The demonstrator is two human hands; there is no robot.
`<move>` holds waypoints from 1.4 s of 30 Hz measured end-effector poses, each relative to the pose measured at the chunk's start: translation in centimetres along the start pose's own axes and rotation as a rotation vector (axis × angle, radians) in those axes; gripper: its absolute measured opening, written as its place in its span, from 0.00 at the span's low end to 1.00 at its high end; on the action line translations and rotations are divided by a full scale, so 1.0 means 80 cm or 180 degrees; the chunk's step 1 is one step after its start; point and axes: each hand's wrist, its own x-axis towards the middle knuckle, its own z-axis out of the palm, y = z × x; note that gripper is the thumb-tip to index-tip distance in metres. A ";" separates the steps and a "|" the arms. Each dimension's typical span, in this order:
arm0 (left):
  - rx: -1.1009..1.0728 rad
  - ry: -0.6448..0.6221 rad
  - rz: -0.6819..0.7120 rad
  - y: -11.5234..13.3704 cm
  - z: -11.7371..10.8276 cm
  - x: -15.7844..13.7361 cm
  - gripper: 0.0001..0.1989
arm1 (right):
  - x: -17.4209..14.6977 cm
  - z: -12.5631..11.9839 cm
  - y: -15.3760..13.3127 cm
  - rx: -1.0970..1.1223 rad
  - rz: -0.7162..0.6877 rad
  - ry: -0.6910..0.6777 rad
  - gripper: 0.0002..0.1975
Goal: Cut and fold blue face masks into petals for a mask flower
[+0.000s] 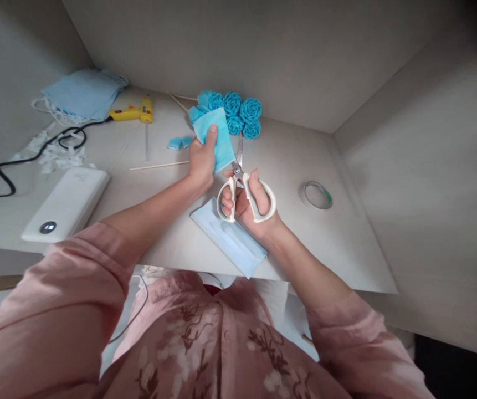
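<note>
My left hand (203, 158) pinches a folded piece of blue mask fabric (220, 136) between thumb and fingers. My right hand (258, 208) has its thumb and fingers through the white handles of a pair of scissors (238, 169). The blades are parted and point away from me, close to the right edge of the fabric; whether they touch it I cannot tell. Below the hands, a pale blue mask piece (230, 238) lies flat by the table's front edge. Behind the fabric sit several blue rosettes (250, 110), partly hidden by it.
At the left are a yellow glue gun (132, 113), a stack of masks (84, 91), white scraps (57, 152) and a white power bank (67, 202). Small blue pieces (175, 143) and a thin stick (159, 165) lie near my left hand. A tape roll (318, 195) lies at right. Panels surround the table.
</note>
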 end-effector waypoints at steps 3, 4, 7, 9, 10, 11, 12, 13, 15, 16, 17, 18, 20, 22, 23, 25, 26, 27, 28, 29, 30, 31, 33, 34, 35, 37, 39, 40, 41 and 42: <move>0.0017 -0.0016 0.0060 -0.002 0.000 0.003 0.17 | -0.001 0.001 0.001 0.0055 -0.0032 0.0013 0.27; 0.0018 -0.0024 0.0085 -0.003 0.000 0.004 0.17 | -0.001 0.000 0.001 0.0088 -0.0047 0.0001 0.27; -0.0021 -0.0030 0.0117 -0.007 -0.001 0.007 0.16 | -0.001 0.001 0.001 0.0160 -0.0035 0.0044 0.27; -0.0103 0.0004 0.0099 -0.009 -0.002 0.010 0.15 | -0.001 0.002 0.000 0.0152 0.0029 0.0123 0.27; -0.0145 0.0029 0.0092 -0.010 -0.003 0.011 0.15 | -0.002 0.003 -0.001 0.0142 0.0057 0.0159 0.27; -0.0175 0.0035 0.0094 -0.012 -0.003 0.013 0.15 | -0.002 0.003 -0.002 0.0135 0.0078 0.0183 0.26; -0.0186 0.0018 0.0115 -0.013 -0.004 0.014 0.16 | -0.002 0.004 -0.002 0.0133 0.0091 0.0200 0.26; -0.0182 0.0002 0.0143 -0.014 -0.004 0.015 0.16 | -0.002 0.004 -0.003 0.0134 0.0095 0.0214 0.26; -0.0163 -0.0010 0.0181 -0.015 -0.005 0.016 0.16 | -0.002 0.004 -0.003 0.0134 0.0098 0.0235 0.26; -0.0162 -0.0003 0.0191 -0.014 -0.005 0.017 0.16 | -0.002 0.003 -0.002 0.0131 0.0099 0.0246 0.26; -0.0165 0.0009 0.0195 -0.014 -0.005 0.017 0.15 | -0.001 0.002 -0.002 0.0128 0.0102 0.0260 0.25; -0.0162 0.0020 0.0204 -0.014 -0.005 0.017 0.14 | -0.001 0.002 -0.002 0.0126 0.0109 0.0274 0.25; -0.0144 0.0021 0.0213 -0.012 -0.005 0.017 0.14 | 0.000 0.001 -0.001 0.0129 0.0140 0.0284 0.25; -0.0121 0.0038 0.0178 -0.011 -0.005 0.016 0.14 | 0.001 0.000 -0.001 0.0135 0.0145 0.0269 0.26; -0.0121 0.0045 0.0151 -0.010 -0.005 0.016 0.15 | 0.001 0.000 -0.001 0.0132 0.0134 0.0257 0.26; -0.0157 0.0054 0.0108 -0.008 -0.004 0.016 0.14 | 0.000 0.001 -0.001 0.0115 0.0091 0.0245 0.26; -0.0179 0.0050 0.0092 -0.008 -0.004 0.016 0.14 | 0.000 0.001 -0.001 0.0106 0.0076 0.0247 0.26; -0.0198 0.0047 0.0071 -0.006 -0.004 0.017 0.14 | 0.000 0.001 -0.001 0.0102 0.0070 0.0252 0.26; -0.0214 0.0035 0.0047 -0.005 -0.004 0.017 0.14 | 0.000 0.001 -0.002 0.0102 0.0071 0.0256 0.26; -0.0227 0.0020 0.0007 -0.003 -0.004 0.018 0.14 | 0.000 0.001 -0.002 0.0104 0.0075 0.0252 0.27; -0.0242 -0.0001 -0.0057 -0.002 -0.004 0.019 0.14 | 0.000 0.001 -0.003 0.0106 0.0084 0.0244 0.27; -0.0269 -0.0026 -0.0133 0.000 -0.004 0.019 0.15 | 0.000 0.001 -0.003 0.0112 0.0085 0.0236 0.27; -0.0363 -0.0101 -0.0293 0.004 -0.004 0.021 0.18 | 0.001 0.000 -0.004 0.0135 0.0066 0.0224 0.27; -0.0422 -0.0149 -0.0359 0.005 -0.004 0.021 0.19 | 0.001 -0.001 -0.004 0.0154 0.0051 0.0224 0.27; -0.0487 -0.0201 -0.0404 0.006 -0.004 0.021 0.19 | 0.001 -0.001 -0.004 0.0179 0.0042 0.0221 0.27; -0.0625 -0.0293 -0.0416 0.007 -0.004 0.022 0.17 | 0.002 -0.003 -0.003 0.0245 0.0063 0.0154 0.26; -0.0760 -0.0343 -0.0399 0.005 -0.003 0.022 0.15 | 0.002 -0.003 -0.002 0.0319 0.0101 0.0012 0.25; -0.0819 -0.0347 -0.0399 0.004 -0.003 0.023 0.15 | 0.001 -0.004 -0.002 0.0353 0.0112 -0.0064 0.25; -0.0867 -0.0344 -0.0403 0.003 -0.003 0.024 0.15 | 0.001 -0.004 -0.001 0.0374 0.0118 -0.0132 0.25; -0.0900 -0.0330 -0.0403 0.003 -0.004 0.026 0.14 | 0.001 -0.004 -0.001 0.0381 0.0115 -0.0185 0.25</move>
